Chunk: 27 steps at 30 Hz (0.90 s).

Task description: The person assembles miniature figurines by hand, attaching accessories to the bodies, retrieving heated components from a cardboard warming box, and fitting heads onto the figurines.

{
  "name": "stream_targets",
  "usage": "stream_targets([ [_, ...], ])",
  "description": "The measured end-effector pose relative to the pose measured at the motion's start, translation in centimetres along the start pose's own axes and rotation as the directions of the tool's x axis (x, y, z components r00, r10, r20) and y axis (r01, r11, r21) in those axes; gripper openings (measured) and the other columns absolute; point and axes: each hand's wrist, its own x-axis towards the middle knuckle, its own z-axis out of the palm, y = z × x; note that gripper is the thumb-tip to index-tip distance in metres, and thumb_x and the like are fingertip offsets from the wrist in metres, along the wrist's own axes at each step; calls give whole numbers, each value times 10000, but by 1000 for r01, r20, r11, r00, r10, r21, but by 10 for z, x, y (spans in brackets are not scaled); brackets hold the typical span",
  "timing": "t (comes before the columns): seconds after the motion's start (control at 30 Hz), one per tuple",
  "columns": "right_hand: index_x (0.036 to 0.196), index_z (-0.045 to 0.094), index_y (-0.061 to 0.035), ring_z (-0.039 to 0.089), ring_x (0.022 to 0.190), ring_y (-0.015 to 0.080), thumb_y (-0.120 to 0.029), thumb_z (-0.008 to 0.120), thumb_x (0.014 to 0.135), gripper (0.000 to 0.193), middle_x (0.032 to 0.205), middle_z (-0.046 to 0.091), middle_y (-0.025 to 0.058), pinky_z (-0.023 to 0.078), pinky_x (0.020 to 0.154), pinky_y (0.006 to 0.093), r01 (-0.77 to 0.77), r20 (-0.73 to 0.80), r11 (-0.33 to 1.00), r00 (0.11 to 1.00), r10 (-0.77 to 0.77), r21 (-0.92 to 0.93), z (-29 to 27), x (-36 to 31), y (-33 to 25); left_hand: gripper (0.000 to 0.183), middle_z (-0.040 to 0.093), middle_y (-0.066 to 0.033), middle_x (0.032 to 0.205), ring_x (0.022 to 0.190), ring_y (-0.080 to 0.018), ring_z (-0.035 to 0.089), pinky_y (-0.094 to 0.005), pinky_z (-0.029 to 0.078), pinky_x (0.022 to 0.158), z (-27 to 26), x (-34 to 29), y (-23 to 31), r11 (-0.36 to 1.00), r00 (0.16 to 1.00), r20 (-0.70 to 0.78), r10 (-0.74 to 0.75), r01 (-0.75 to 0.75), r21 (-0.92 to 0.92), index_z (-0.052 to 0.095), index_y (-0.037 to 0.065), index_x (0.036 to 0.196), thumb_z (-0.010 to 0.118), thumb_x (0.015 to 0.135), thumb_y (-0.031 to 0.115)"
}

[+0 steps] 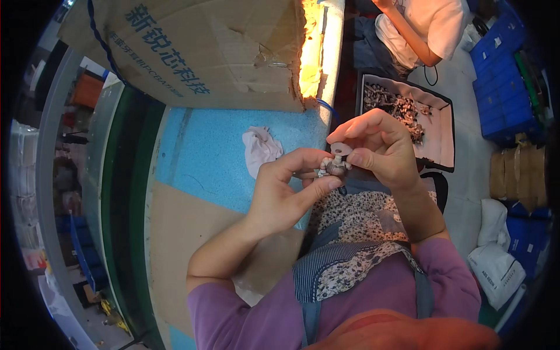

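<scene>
Between the fingertips of my left hand (277,195) sits a small toy figure (334,168), pale with a brownish-grey body. My left thumb presses it from the near side. My right hand (385,149) is closed at the figure's top, where thumb and fingers pinch a flat pinkish piece (340,149). That piece touches or nearly touches the figure; the exact contact is too small to tell. Both hands are held over the table's right edge, above my patterned apron (361,216).
A crumpled white cloth (262,153) lies on the blue tabletop (204,157). A large cardboard sheet (233,52) stands at the back. To the right, a dark-sided box (437,146) holds many small figure parts. Beyond it sits another person (429,29); blue crates (501,76) stand far right.
</scene>
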Motion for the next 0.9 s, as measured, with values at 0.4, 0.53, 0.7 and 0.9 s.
stream_targets([
  [0.4,897,642,20,625,946,184,39,715,768,150,1045,635,187,518,839,314,-10,126,1000,992,6,29,-9,-2,-6,347,668,-76,946,864,-105,628,-230,482,719,5,-1,1,994,997,37,63,-59,-94,454,40,1041,709,810,-5],
  [0.53,888,659,27,628,940,190,59,708,758,143,1041,636,190,519,832,305,-1,138,1000,990,-2,19,-13,-2,-7,355,661,-66,932,841,-98,621,-226,480,703,6,-2,1,992,997,26,68,-65,-105,453,42,1030,721,801,0],
  [0.7,857,676,45,638,914,200,101,683,738,132,1014,642,191,528,809,299,62,237,997,970,-52,-37,-13,1,-14,364,657,-54,923,796,-70,596,-211,458,653,6,-4,-1,990,991,16,135,-135,27,469,38,1038,737,793,22],
  [0.9,794,687,15,619,788,244,3,724,688,112,924,664,249,494,704,348,70,241,993,969,-46,-92,-12,2,-17,334,665,-41,951,738,-67,595,-206,448,597,10,-4,-2,951,958,17,287,-287,113,561,30,1059,745,781,28],
])
